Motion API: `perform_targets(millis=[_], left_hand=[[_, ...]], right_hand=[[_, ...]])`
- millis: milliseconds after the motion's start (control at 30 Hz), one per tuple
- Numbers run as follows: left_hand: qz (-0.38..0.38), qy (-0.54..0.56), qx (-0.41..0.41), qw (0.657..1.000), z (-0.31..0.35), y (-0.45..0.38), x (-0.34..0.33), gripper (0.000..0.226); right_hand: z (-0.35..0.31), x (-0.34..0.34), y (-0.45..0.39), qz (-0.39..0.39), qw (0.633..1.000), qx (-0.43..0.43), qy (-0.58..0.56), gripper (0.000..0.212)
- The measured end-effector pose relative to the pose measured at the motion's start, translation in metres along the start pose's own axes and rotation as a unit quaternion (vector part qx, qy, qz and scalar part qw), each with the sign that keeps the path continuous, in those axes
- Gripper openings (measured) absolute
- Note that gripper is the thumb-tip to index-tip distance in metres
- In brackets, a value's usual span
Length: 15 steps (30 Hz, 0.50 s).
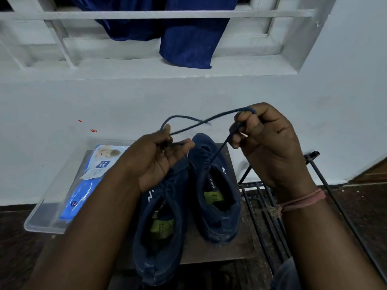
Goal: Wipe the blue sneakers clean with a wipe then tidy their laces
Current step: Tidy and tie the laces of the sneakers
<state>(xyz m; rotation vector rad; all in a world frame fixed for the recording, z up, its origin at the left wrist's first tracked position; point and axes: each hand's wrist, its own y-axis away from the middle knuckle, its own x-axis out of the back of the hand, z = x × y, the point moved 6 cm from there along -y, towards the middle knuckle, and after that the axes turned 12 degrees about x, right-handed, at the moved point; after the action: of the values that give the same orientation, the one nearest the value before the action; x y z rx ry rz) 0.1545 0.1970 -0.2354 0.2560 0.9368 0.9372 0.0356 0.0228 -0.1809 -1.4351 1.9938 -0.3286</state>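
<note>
Head cam: lace-tidying stage, wiping apparently done. Left hand [161,158] & right hand [266,143] each pinching one navy lace [201,122], crossed mid-air above right sneaker [215,191]; knot not yet pulled. Left sneaker [159,243] alongside on small board. Count: 2 sneakers, 1 wipes pack [92,174] in clear tray [39,223].

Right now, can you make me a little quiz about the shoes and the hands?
1. True or false: both hands hold the lace.
2. Which shoe does the lace run down to? A) right shoe B) left shoe
3. What lies in the clear tray?

Key:
1. True: the left hand and right hand each pinch the lace.
2. A, the right shoe, beside the left shoe.
3. A pack of wipes, in the tray.
</note>
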Motion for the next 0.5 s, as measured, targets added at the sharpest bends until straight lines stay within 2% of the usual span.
perform_targets(millis=[167, 267, 333, 400, 500], left_hand=[[-0.046, 0.045, 0.02, 0.998, -0.019, -0.006, -0.011, 0.036], [-0.056, -0.059, 0.018, 0.996, -0.034, -0.008, -0.022, 0.016], [-0.086, -0.103, 0.006, 0.991, -0.043, -0.007, -0.029, 0.026], [-0.099, -0.131, -0.004, 0.986, -0.044, -0.004, -0.032, 0.037], [-0.111, -0.185, -0.029, 0.976, -0.037, -0.002, -0.03, 0.037]], right_hand=[[0.007, -0.013, 0.002, -0.016, 0.995, -0.01, -0.094, 0.016], [0.012, -0.017, 0.004, -0.024, 0.993, -0.021, -0.117, 0.012], [0.015, -0.016, 0.004, -0.023, 0.995, -0.021, -0.099, 0.009], [0.02, -0.007, 0.001, 0.019, 0.998, -0.018, -0.05, 0.006], [0.034, 0.023, 0.001, 0.167, 0.985, -0.042, 0.02, 0.006]])
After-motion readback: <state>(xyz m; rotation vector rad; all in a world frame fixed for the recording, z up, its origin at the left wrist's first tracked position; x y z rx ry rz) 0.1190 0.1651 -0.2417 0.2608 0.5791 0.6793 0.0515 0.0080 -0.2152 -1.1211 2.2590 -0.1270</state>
